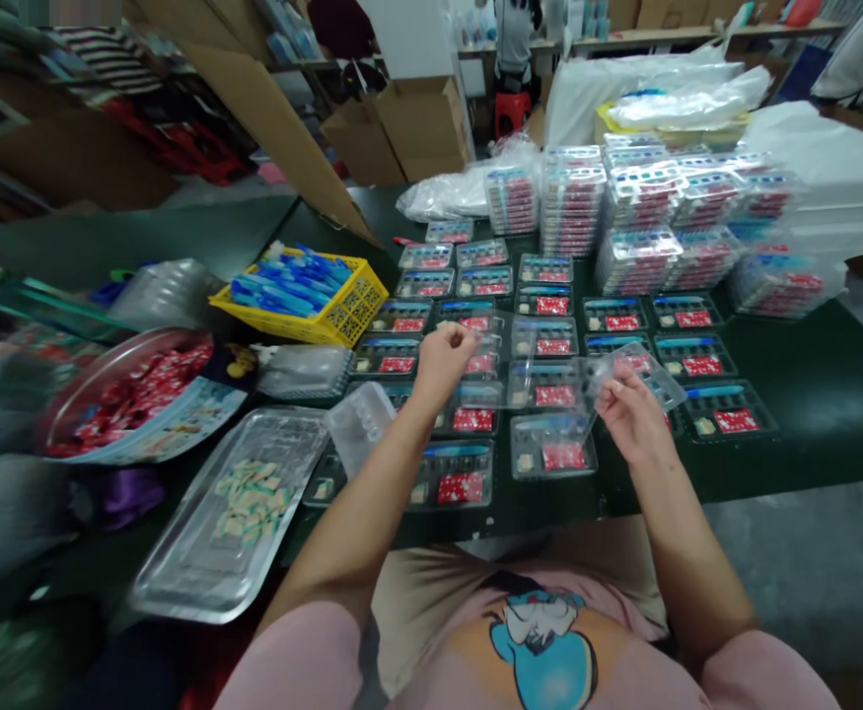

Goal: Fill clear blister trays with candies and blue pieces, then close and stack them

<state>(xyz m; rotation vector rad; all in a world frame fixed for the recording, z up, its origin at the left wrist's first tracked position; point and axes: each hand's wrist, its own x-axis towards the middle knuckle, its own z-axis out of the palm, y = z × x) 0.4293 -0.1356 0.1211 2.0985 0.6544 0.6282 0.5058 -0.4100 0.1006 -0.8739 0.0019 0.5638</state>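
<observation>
My right hand [630, 409] pinches thin clear plastic covers [649, 373] above the right part of the rows. My left hand [444, 365] is closed with fingertips together over the middle rows; any thing in it is hard to make out against the clear plastic near it. Below both hands lie rows of clear plastic trays [564, 446], each with compartments holding a blue pen, a red patterned packet [461, 487] and a small pale block. Another clear cover [361, 424] rests tilted beside my left forearm.
At left are a yellow basket [357, 306] of blue pens, a bowl [50, 419] of red packets and a metal tray [157, 577] with small pale pieces. Stacked filled packs [571, 202] stand at the back right. Cardboard boxes [423, 128] and other people are beyond the table.
</observation>
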